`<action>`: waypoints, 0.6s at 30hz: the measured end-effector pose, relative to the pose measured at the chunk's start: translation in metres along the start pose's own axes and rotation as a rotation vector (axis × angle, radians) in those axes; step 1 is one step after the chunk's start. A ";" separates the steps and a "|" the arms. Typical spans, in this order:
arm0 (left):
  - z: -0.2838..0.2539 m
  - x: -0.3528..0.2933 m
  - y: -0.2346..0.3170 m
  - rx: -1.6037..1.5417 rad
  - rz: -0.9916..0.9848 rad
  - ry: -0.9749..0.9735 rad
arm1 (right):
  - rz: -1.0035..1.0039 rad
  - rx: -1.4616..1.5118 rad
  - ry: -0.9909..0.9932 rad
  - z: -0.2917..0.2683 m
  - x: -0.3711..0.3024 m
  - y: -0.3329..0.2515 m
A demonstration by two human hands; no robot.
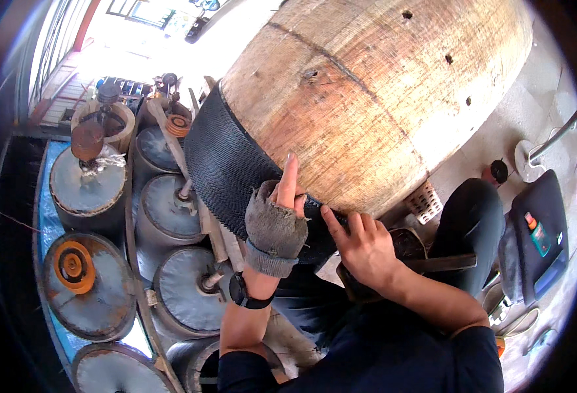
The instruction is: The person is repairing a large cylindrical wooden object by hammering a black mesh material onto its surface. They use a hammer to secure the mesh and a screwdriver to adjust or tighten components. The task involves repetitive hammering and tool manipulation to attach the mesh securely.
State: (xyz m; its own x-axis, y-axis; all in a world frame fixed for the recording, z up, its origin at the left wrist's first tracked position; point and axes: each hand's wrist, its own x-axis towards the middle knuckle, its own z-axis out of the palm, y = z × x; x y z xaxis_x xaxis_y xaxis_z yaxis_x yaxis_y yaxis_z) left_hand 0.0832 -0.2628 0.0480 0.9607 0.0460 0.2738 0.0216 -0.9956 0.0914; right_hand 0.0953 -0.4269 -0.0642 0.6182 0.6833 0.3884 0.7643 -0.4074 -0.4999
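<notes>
A large wooden drum (354, 98) slants across the upper middle, with a dark line around it and a few holes. Around its near left end wraps a black ribbed sheet (226, 160). My left hand (276, 219), in a worn grey fingerless glove, is at the sheet's edge. Its index finger points up along the wood while the other fingers curl closed at the edge. My bare right hand (367, 245) is just to the right, thumb and bent fingertips closed on the sheet's edge against the drum. The undersides of both hands are hidden.
Several grey metal-topped cylinders (88, 183) stand at the left between wooden rails; one carries an orange pulley (74, 267). A black seat (534, 242) with a small bottle (531, 221) stands at the right. A perforated white basket (424, 202) sits beyond my knee.
</notes>
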 end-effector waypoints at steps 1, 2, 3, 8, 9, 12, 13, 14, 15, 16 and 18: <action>0.000 -0.001 -0.002 -0.027 0.002 0.016 | 0.009 -0.033 -0.037 -0.005 0.000 -0.001; 0.000 -0.002 -0.004 -0.021 0.011 0.003 | -0.014 -0.032 -0.022 -0.005 -0.004 0.000; 0.000 -0.003 -0.007 -0.018 0.019 -0.008 | -0.036 -0.033 -0.010 -0.006 -0.013 0.005; 0.006 -0.005 -0.020 -0.019 0.063 0.035 | -0.080 0.022 -0.244 -0.047 -0.072 0.034; 0.006 -0.005 -0.021 -0.040 0.068 0.070 | -0.072 0.003 -0.331 -0.057 -0.084 0.040; 0.010 -0.006 -0.024 -0.093 0.083 0.092 | -0.169 -0.043 -0.365 -0.070 -0.097 0.047; 0.011 -0.007 -0.026 -0.105 0.088 0.086 | -0.227 -0.052 -0.338 -0.071 -0.097 0.048; 0.012 -0.009 -0.028 -0.101 0.090 0.074 | -0.238 -0.089 -0.387 -0.073 -0.095 0.046; 0.015 -0.010 -0.030 -0.098 0.093 0.066 | -0.248 -0.131 -0.435 -0.074 -0.091 0.042; 0.015 -0.011 -0.031 -0.092 0.095 0.058 | -0.261 -0.171 -0.481 -0.074 -0.086 0.037; 0.016 -0.010 -0.032 -0.071 0.151 0.119 | -0.317 -0.213 -0.513 -0.073 -0.081 0.035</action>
State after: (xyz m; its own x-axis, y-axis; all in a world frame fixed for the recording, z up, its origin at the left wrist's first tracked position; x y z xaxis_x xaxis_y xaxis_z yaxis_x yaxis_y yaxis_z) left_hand 0.0772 -0.2324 0.0272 0.9120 -0.0899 0.4002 -0.1439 -0.9838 0.1069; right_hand 0.0859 -0.5410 -0.0565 0.2300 0.9721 0.0457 0.9481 -0.2133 -0.2359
